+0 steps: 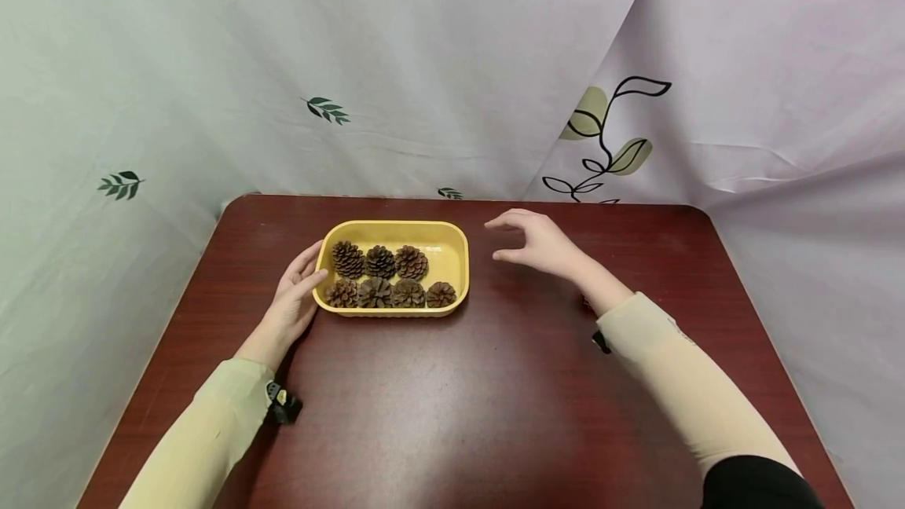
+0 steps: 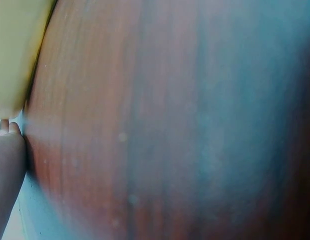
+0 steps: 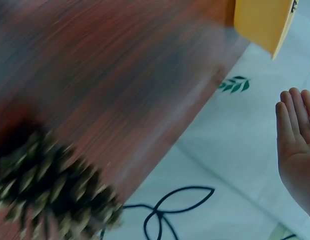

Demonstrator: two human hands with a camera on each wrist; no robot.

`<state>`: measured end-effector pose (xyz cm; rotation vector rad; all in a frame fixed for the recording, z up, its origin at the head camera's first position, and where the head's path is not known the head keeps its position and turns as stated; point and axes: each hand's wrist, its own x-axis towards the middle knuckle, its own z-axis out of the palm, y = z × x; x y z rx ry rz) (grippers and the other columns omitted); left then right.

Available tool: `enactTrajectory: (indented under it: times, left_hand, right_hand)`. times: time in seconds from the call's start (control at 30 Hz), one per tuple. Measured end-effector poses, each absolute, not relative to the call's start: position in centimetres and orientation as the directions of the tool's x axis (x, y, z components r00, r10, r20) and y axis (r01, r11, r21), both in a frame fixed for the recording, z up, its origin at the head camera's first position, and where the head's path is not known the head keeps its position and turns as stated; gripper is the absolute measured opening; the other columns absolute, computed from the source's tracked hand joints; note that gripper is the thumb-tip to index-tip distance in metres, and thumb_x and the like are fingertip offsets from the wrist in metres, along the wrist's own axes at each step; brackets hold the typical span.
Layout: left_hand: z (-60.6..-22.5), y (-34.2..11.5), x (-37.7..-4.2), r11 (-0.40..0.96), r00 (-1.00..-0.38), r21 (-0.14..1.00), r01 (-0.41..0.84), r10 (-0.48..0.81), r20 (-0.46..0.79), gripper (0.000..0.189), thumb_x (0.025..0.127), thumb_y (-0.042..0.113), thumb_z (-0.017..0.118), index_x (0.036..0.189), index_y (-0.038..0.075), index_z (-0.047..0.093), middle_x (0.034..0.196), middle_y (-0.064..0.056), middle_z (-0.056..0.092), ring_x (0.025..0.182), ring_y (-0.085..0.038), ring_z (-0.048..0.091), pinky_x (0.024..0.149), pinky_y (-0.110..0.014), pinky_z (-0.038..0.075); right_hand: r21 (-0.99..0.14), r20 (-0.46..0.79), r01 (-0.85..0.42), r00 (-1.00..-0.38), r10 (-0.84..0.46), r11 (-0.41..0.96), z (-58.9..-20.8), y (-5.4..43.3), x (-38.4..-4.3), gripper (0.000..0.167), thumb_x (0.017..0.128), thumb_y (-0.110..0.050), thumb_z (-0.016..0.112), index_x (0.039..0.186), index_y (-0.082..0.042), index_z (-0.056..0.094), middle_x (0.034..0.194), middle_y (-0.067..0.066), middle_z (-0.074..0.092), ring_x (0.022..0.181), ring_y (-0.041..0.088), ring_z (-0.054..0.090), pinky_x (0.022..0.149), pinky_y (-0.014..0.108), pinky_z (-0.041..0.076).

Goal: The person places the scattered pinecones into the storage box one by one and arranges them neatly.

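Note:
My left hand (image 1: 294,298) grips the left end of a yellow plastic tray (image 1: 461,265), its thumb over the rim and its fingers along the outer wall. In the tray, several brown pine cones (image 1: 375,291) lie in two rows, with bare yellow bottom showing at the upper right. My right hand (image 1: 539,243) is held over the table, right of the tray and apart from it, fingers extended and thumb spread, holding nothing. Another pine cone (image 3: 54,187) lies on the table near the right wrist; in the head view the forearm hides most of it.
The dark red-brown wooden table (image 1: 424,399) has rounded far corners. Behind it hangs a pale curtain (image 1: 424,61) with leaf prints, meeting the table's back edge. A small black device (image 1: 283,403) is strapped at the left wrist.

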<state>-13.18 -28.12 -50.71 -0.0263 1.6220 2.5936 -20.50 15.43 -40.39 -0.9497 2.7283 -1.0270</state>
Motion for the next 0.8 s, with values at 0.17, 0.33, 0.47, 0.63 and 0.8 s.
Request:
enactTrajectory:
  times: [0.17,0.33,0.47,0.63,0.8]
  left_hand:
    - [-50.8,-28.1,-13.2,-0.441,-0.996,0.894,-0.080,0.062,-0.058,0.049,0.108,-0.006,0.047,0.145,0.024,0.055,0.138,0.013,0.066,0.110,-0.004,0.067,0.084,-0.018,0.056]
    - [-50.7,-28.1,-13.2,-0.445,-0.996,0.892,-0.077,0.064,-0.055,0.048,0.108,-0.006,0.047,0.144,0.025,0.055,0.137,0.013,0.067,0.107,-0.005,0.068,0.081,-0.019,0.056]
    - [-50.7,-28.1,-13.2,-0.442,-0.996,0.894,-0.078,0.066,-0.055,0.048,0.108,-0.006,0.048,0.145,0.024,0.054,0.137,0.013,0.067,0.106,-0.006,0.068,0.080,-0.019,0.056]
    - [-50.7,-28.1,-13.2,-0.447,-0.996,0.891,-0.078,0.065,-0.054,0.048,0.108,-0.005,0.049,0.145,0.024,0.055,0.136,0.012,0.067,0.103,-0.006,0.068,0.077,-0.019,0.055]
    - [-50.7,-28.1,-13.2,-0.441,-0.997,0.894,-0.074,0.063,-0.051,0.048,0.108,-0.005,0.048,0.144,0.024,0.055,0.135,0.012,0.067,0.101,-0.007,0.068,0.076,-0.019,0.055]
  right_hand:
    - [-0.592,0.116,-0.504,-0.826,-0.552,0.629,-40.3,17.7,-20.0,0.048,0.088,-0.014,0.086,0.133,-0.005,0.072,0.137,0.015,0.071,0.131,0.036,0.065,0.112,0.052,0.051]
    - [-0.588,0.089,-0.472,-0.845,-0.528,0.657,-40.0,19.6,-19.3,0.049,0.088,-0.013,0.086,0.134,-0.005,0.071,0.138,0.015,0.070,0.130,0.036,0.065,0.110,0.055,0.052]
    - [-0.595,0.066,-0.450,-0.853,-0.518,0.666,-40.0,21.0,-18.9,0.049,0.089,-0.011,0.086,0.135,-0.005,0.071,0.139,0.016,0.069,0.129,0.038,0.066,0.108,0.057,0.053]
    - [-0.581,0.049,-0.435,-0.862,-0.504,0.688,-40.4,22.8,-18.5,0.048,0.090,-0.010,0.085,0.135,-0.004,0.070,0.138,0.017,0.069,0.129,0.038,0.065,0.106,0.058,0.053]
    - [-0.555,0.044,-0.432,-0.869,-0.493,0.711,-40.6,24.5,-18.0,0.046,0.089,-0.008,0.085,0.132,-0.002,0.072,0.133,0.017,0.072,0.126,0.038,0.066,0.106,0.056,0.052]
